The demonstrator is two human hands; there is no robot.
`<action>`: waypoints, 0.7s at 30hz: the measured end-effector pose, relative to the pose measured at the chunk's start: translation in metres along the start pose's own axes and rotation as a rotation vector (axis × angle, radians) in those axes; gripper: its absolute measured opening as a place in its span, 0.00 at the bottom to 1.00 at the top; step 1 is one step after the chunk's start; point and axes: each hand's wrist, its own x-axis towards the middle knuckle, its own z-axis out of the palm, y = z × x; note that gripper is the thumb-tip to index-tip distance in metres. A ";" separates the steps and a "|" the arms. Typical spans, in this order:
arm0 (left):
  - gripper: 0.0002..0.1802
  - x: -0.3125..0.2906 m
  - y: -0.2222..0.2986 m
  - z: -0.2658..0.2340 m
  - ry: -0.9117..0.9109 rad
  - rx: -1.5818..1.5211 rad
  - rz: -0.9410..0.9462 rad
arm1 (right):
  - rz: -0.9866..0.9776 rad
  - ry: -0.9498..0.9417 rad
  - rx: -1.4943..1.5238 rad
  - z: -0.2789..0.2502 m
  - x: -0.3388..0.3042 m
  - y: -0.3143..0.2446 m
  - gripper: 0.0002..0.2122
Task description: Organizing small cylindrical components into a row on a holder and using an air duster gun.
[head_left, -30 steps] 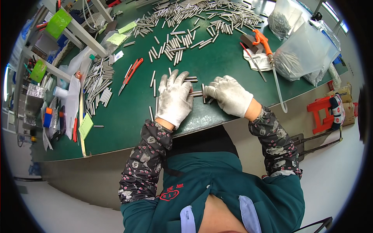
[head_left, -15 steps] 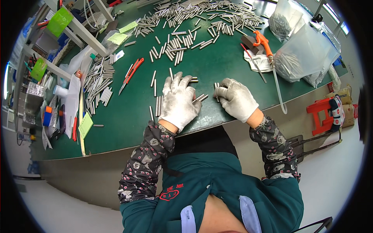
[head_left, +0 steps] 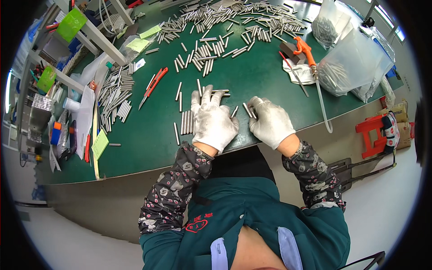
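My left hand [head_left: 213,121], in a whitish glove, is over the table with its fingers forward. A short metal pin [head_left: 234,111] sticks out at its thumb side, held there. More metal pins [head_left: 222,91] lie by its fingertips. My right hand [head_left: 271,122], gloved too, pinches a metal pin [head_left: 247,110] between thumb and fingers; a second one may be beside it. Left of my left hand a row of pins [head_left: 185,122] lies side by side, partly covered by the glove. A single pin [head_left: 176,133] lies nearer the edge.
A large heap of pins [head_left: 211,19] covers the far table [head_left: 148,130]. Another pile [head_left: 116,96] lies left, by an orange utility knife [head_left: 153,87]. At right are an orange air gun [head_left: 305,50] with a hose, a white cloth [head_left: 302,73] and bags of pins [head_left: 333,74].
My left hand has shifted slightly right, and the pins at its thumb have changed angle. My right hand has turned, and its pin now tilts toward the left hand.
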 end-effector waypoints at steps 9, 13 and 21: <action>0.07 0.002 -0.028 -0.014 0.227 -0.128 0.097 | -0.174 -0.065 -0.046 -0.001 -0.004 -0.017 0.24; 0.08 0.000 -0.027 -0.014 0.169 -0.099 0.295 | -0.191 -0.028 -0.100 0.008 0.000 -0.010 0.20; 0.09 0.001 -0.035 -0.010 0.258 -0.241 0.460 | -0.310 -0.055 0.072 0.002 0.001 0.005 0.28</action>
